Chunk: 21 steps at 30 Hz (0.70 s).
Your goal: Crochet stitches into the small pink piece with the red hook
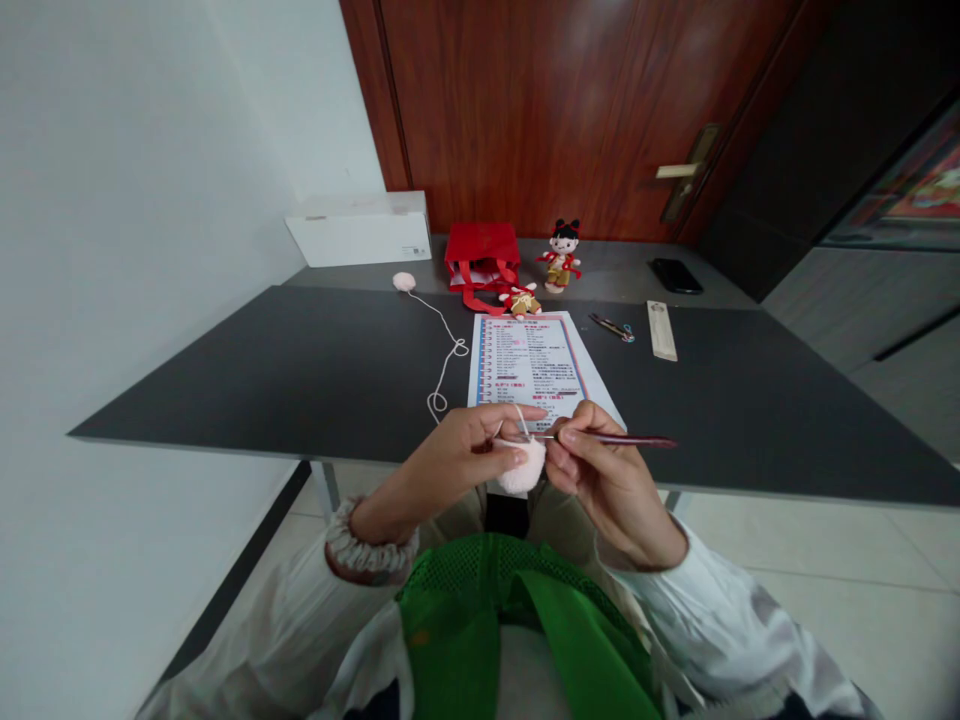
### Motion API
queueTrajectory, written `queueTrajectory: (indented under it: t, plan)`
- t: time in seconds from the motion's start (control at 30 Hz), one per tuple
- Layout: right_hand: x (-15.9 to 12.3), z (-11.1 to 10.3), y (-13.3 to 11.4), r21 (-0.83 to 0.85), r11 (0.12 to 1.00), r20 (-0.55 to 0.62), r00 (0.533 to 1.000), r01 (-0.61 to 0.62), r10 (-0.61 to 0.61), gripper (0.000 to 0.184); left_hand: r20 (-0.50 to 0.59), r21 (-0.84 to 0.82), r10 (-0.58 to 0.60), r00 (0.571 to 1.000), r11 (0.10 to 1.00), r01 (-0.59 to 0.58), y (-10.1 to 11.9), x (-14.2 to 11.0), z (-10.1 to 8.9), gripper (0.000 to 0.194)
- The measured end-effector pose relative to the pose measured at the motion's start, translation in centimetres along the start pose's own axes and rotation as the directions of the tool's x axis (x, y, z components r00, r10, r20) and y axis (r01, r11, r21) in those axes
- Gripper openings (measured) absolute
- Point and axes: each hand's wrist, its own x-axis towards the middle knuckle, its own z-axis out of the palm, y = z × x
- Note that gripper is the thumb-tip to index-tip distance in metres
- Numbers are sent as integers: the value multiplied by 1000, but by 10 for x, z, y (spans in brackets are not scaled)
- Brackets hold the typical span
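My left hand [457, 455] is closed on a small pale pink crochet piece [523, 470], thumb pressed on its front. A strand of yarn [523, 420] rises over the left index finger. In my right hand [600, 465] a crochet hook [637, 440] with a dark red handle is pinched, its metal shaft pointing left to the upper edge of the piece. The hook's tip is hidden near the left fingers. A small ball of pale yarn [403, 282] lies at the back left of the table, its strand looping toward my left hand.
A printed pattern sheet [525, 360] lies beyond my hands on the dark table [337, 350]. Behind it are a red bag [482, 255], a lying doll [520, 300] and a standing doll [562, 256]. A white box [360, 230], small scissors-like tool [613, 327], pale strip [661, 331] and phone [676, 276] also lie there.
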Motion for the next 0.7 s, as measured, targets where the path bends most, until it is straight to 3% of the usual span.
queueTrajectory:
  t: [0.13, 0.37, 0.57, 0.7]
  plan:
    - [-2, 1, 2, -64, 989, 12, 991, 131, -130, 18, -3, -79, 8, 1000, 997, -8, -5, 2, -1, 40]
    - [0, -15, -8, -226, 952, 119, 976, 207, -184, 16, -42, -2, 55, 998, 998, -55, -2, 2, -2, 33]
    - [-6, -19, -11, -393, 859, 166, 944, 327, -284, 16, -109, 83, 82, 991, 994, -73, 1, 0, 0, 23]
    - [-12, -17, -9, -538, 734, 189, 908, 414, -374, 14, -130, 90, 82, 988, 993, -71, 1, 0, 1, 20]
